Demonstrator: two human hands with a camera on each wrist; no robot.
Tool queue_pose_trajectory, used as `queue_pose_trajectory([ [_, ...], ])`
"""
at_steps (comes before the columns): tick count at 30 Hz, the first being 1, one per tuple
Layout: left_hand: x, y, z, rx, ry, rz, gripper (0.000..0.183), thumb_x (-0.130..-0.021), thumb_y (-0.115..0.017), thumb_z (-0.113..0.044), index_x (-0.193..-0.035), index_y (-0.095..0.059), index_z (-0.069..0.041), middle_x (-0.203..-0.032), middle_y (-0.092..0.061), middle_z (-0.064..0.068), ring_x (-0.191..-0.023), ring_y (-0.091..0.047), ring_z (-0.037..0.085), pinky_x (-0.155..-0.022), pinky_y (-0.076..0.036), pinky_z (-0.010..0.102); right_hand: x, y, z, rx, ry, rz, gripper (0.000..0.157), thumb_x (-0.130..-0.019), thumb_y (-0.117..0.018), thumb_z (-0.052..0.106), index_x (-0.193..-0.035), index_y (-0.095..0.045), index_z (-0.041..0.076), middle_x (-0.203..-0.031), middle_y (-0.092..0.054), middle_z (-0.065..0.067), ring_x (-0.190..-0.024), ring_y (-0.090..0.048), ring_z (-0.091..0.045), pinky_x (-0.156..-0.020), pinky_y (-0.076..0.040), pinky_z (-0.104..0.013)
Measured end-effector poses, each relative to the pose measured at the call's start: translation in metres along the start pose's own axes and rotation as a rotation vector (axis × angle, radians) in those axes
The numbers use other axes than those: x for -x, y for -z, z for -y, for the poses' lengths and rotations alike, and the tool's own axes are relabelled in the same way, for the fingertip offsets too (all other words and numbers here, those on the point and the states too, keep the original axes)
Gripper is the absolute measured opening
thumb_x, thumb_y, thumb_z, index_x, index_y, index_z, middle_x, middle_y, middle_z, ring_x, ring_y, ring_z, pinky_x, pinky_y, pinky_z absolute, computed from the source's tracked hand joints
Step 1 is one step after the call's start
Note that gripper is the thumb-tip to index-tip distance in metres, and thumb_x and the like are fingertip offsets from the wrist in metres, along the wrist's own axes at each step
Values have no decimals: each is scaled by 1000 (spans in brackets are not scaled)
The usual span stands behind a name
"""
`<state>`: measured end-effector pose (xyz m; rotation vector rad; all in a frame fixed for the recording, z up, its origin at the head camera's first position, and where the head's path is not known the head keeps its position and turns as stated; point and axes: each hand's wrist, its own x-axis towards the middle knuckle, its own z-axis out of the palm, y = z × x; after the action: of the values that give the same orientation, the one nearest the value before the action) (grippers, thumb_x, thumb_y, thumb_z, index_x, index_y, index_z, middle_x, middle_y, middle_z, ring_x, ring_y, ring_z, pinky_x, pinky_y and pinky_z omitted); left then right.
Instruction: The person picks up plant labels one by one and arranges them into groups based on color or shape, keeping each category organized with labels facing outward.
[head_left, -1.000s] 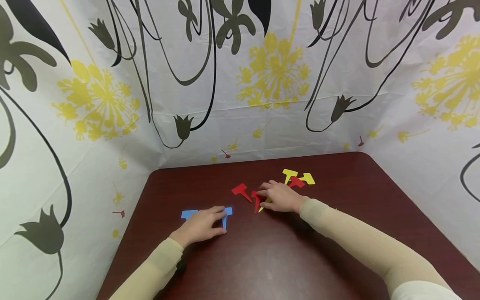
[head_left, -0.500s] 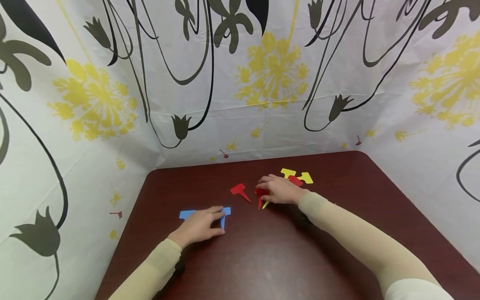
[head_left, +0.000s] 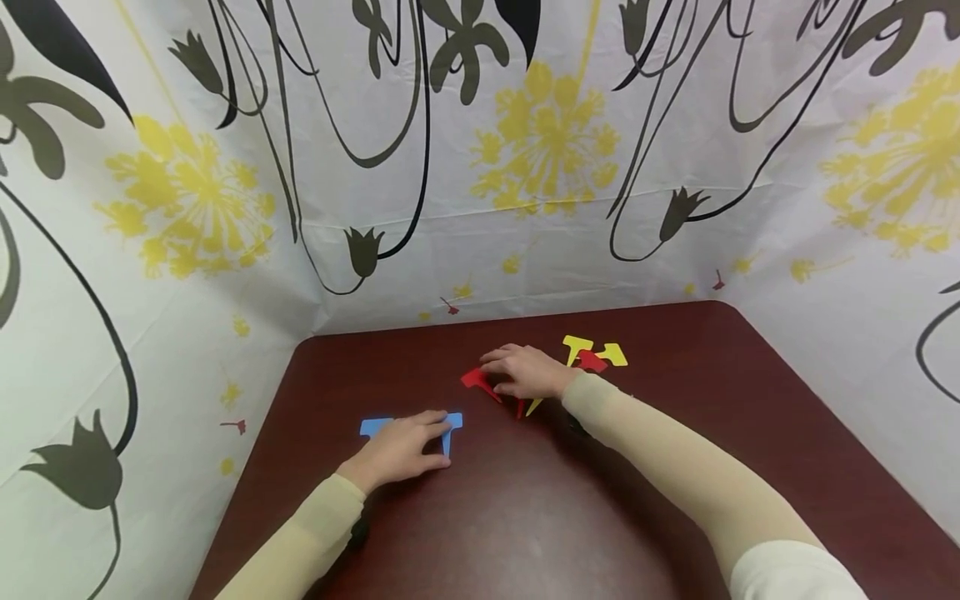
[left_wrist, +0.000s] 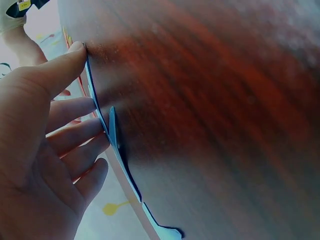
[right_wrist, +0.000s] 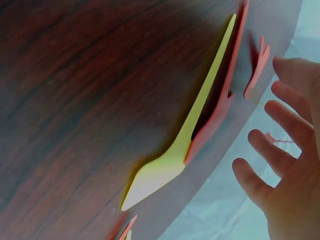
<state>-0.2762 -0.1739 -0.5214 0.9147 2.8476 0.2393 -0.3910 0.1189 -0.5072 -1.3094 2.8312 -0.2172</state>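
Observation:
My left hand point(head_left: 397, 450) rests on a blue T-shaped plant label point(head_left: 454, 421), its fingertips on the head and its thumb at the stem's tip. Another blue T-shaped label point(head_left: 373, 427) sticks out at the hand's left, partly covered by it. My right hand point(head_left: 527, 372) hovers with loosely spread fingers beside a red T-shaped label point(head_left: 473, 377), holding nothing. In the right wrist view the fingers are apart from the labels. Beneath that hand lie a second red label point(right_wrist: 215, 117) and a yellow label point(right_wrist: 155, 180), side by side, largely hidden in the head view.
Farther back on the dark red-brown table point(head_left: 525, 517) lie two yellow labels point(head_left: 615, 354) with a red label point(head_left: 592, 362) overlapping them. A white patterned cloth point(head_left: 480, 183) hangs around the table's back and sides.
My right hand has moved left, off the red and yellow labels beneath it and toward the other red label. The left hand stays in place on the blue label.

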Motion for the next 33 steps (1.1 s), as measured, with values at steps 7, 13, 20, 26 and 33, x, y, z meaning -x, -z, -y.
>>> queue_pose_trajectory([
  [7,1,2,-1,-8,-8,3,71,-90,-68,-57,-149,-53,-19,-155,-45,3,-139,-45,23,-107,-43,47,-3,-13,0,-2,-15,76,53,-97,-66,40,-146,-56,24,-152,-47,2,-141,-39,-27,-108,-40,-53],
  [13,0,2,0,-28,-12,-1,72,-90,-68,-57,-149,-53,-19,-154,-45,3,-140,-44,23,-108,-43,47,-2,-15,2,-8,-16,63,53,-97,-66,41,-146,-56,23,-150,-49,1,-138,-41,-26,-106,-41,-53],
  [20,0,2,-1,-48,-42,-2,71,-91,-67,-56,-149,-52,-17,-156,-44,4,-142,-41,25,-110,-39,48,1,-15,6,1,-34,76,57,-97,-65,46,-148,-54,24,-153,-45,1,-138,-39,-24,-106,-41,-51],
  [26,-1,4,-2,-55,-72,16,70,-94,-66,-54,-150,-51,-15,-157,-42,4,-144,-38,26,-112,-37,48,7,-13,12,-26,-21,64,56,-95,-67,46,-145,-57,22,-149,-50,1,-134,-43,-24,-105,-42,-52],
  [33,-4,5,-1,-26,-70,14,70,-92,-68,-54,-148,-53,-14,-155,-45,3,-141,-42,23,-110,-40,46,13,-14,18,14,-7,30,64,-92,-68,54,-144,-57,19,-142,-54,1,-126,-48,-22,-99,-46,-47],
])
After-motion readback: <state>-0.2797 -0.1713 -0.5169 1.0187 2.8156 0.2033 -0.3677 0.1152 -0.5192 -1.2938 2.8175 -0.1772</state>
